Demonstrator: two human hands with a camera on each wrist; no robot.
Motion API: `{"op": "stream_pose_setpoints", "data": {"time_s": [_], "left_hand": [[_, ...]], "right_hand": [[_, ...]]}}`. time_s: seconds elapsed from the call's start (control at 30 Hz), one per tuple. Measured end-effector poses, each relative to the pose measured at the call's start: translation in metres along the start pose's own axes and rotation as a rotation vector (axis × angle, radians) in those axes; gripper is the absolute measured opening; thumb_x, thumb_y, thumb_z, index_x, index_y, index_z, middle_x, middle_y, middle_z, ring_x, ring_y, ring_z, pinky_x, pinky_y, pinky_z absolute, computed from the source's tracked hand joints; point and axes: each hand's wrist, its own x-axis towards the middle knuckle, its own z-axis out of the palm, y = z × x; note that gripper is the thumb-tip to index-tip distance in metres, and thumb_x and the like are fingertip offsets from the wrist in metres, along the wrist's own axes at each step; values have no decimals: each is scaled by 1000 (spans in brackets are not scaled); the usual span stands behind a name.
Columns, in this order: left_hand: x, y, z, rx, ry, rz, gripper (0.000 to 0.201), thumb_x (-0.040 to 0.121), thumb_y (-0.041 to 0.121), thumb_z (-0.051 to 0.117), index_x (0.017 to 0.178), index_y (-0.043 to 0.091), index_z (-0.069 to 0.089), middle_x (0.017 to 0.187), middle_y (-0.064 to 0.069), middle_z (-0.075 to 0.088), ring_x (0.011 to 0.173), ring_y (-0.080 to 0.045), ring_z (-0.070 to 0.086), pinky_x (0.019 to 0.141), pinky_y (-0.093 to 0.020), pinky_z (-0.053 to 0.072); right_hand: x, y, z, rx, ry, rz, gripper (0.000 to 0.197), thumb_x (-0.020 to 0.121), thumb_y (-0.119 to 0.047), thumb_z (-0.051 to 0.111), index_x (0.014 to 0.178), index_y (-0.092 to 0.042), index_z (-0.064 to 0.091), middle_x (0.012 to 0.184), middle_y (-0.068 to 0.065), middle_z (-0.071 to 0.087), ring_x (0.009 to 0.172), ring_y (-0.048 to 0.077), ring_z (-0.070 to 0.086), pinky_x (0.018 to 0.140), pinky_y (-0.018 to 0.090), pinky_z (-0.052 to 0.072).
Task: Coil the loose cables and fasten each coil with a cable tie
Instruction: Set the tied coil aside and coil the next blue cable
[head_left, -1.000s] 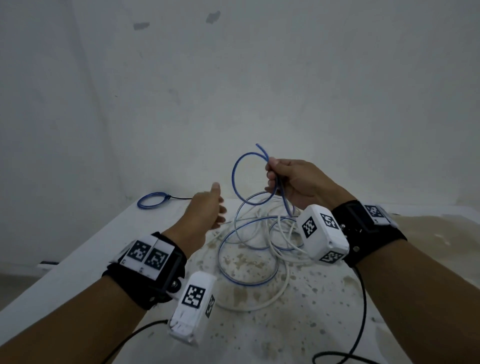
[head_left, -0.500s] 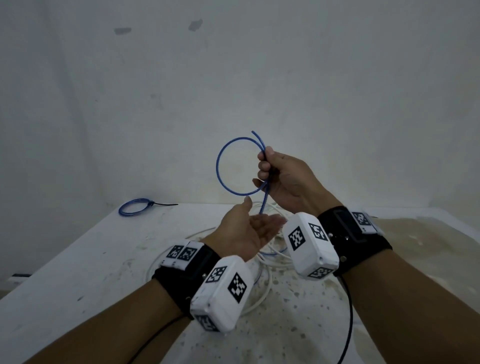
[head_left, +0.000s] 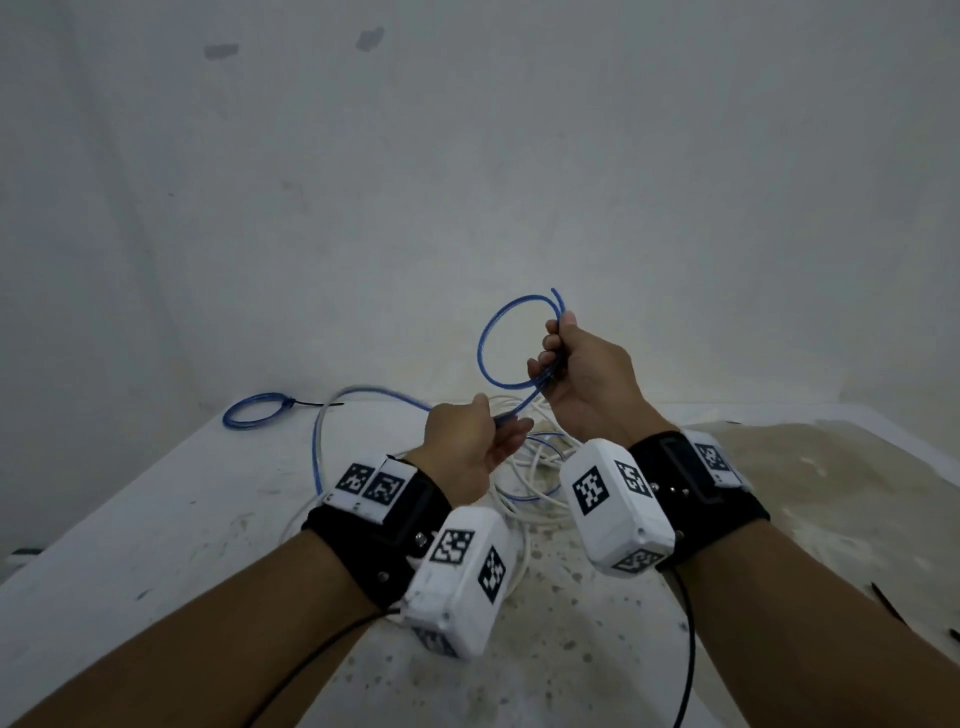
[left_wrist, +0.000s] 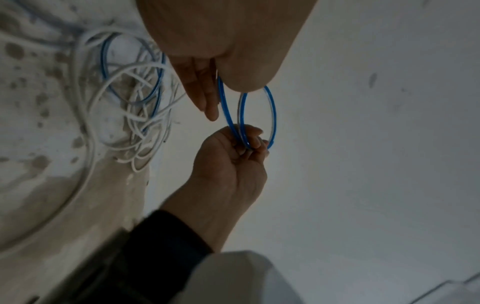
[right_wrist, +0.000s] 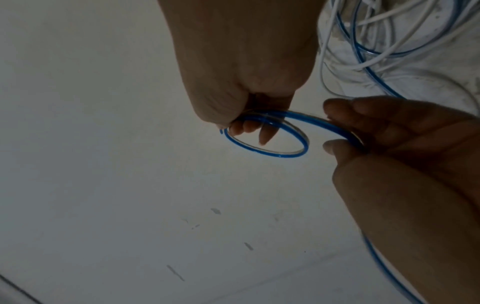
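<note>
— One loop of the blue cable (head_left: 485, 358) is formed so far, raised above the table (head_left: 156, 519). What could spoil it?

— Springiness, I'd judge. The right hand (head_left: 582, 384) pinches the loop's crossing with curled fingers, the short end poking up past the thumb. If that pinch slackens, the stiff round jacket will likely pop open.

— And the left hand (head_left: 467, 441)?

— Lower, just beside the right. In the right wrist view its thumb and fingers close on the running strand, feeding it toward the loop. Pull too hard and it may drag the tangle along.

— Which tangle?

— Thin white cables (head_left: 535, 499) heaped on the speckled, stained tabletop, with the blue strand threaded through them. A snag there would kink the next turn.

— Anything finished?

— A small blue coil (head_left: 254, 413) at the table's far left corner, cinched by a black cable tie (head_left: 306, 403) with its tail sticking out. The blue jacket looks glossy, smooth, slightly translucent.
</note>
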Motion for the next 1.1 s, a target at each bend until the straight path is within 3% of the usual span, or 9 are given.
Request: {"op": "stream_pose_setpoints", "data": {"time_s": [0.17, 0.27, 0.47, 0.53, 0.6, 0.73, 0.8, 0.9, 1.1], "left_hand": [[2, 4, -13, 230, 16, 86, 46, 108, 33, 27, 113, -6, 51, 69, -16, 69, 47, -18, 67, 44, -25, 54], [6, 12, -23, 342, 47, 179, 50, 108, 35, 32, 99, -5, 62, 69, -16, 71, 48, -18, 67, 47, -26, 53], [14, 22, -40, 427, 147, 320, 43, 103, 37, 46, 87, 1, 65, 61, -11, 71, 42, -15, 60, 41, -22, 47], [17, 24, -44, 503, 182, 368, 40, 101, 37, 49, 89, 4, 68, 60, -6, 71, 44, -12, 59, 46, -23, 49], [21, 23, -51, 611, 209, 452, 40, 99, 40, 51, 94, 5, 71, 62, -2, 70, 52, -13, 59, 61, -31, 53], [28, 20, -64, 722, 208, 612, 49, 99, 33, 55, 56, 8, 54, 54, -6, 52, 56, -28, 57, 61, -37, 51], [30, 20, -63, 547, 136, 539, 32, 100, 20, 53, 71, 7, 59, 69, -11, 62, 66, -28, 68, 69, -46, 61], [28, 24, -58, 326, 42, 413, 17, 103, 19, 48, 106, 7, 59, 85, -14, 69, 57, -16, 67, 58, -31, 60], [32, 27, -65, 234, -20, 520, 26, 102, 28, 51, 99, 9, 68, 65, 3, 61, 47, -8, 52, 52, -26, 48]], "right_hand": [[2, 9, -5, 12, 47, 41, 28, 102, -24, 53, 84, -5, 62, 64, 0, 52, 54, 12, 44, 45, 21, 47], [1, 16, -7, 25, 35, 75, 27, 102, -22, 54, 82, -5, 61, 62, 1, 51, 50, 12, 44, 43, 20, 45], [-5, 32, -5, 83, -98, 241, 26, 102, -22, 54, 83, -5, 60, 59, 0, 52, 46, 10, 45, 47, 20, 45], [-7, 38, -3, 88, -123, 264, 25, 102, -22, 54, 84, -6, 60, 58, -1, 52, 46, 9, 44, 48, 20, 45], [-8, 40, -1, 106, -136, 278, 25, 102, -22, 53, 83, -6, 60, 57, -2, 52, 46, 9, 44, 46, 20, 44], [-9, 37, 4, 147, -154, 303, 24, 102, -20, 52, 82, -8, 59, 58, -1, 49, 47, 9, 41, 43, 18, 42], [-10, 40, 5, 113, -185, 335, 26, 101, -22, 52, 81, -7, 59, 59, -2, 49, 47, 8, 41, 43, 17, 42], [-10, 46, 4, 67, -210, 374, 25, 101, -24, 54, 83, -6, 60, 59, -2, 49, 47, 8, 42, 42, 18, 42], [-10, 48, 0, 45, -251, 424, 25, 98, -23, 57, 80, -6, 60, 60, -1, 49, 48, 8, 42, 45, 18, 44]]}}
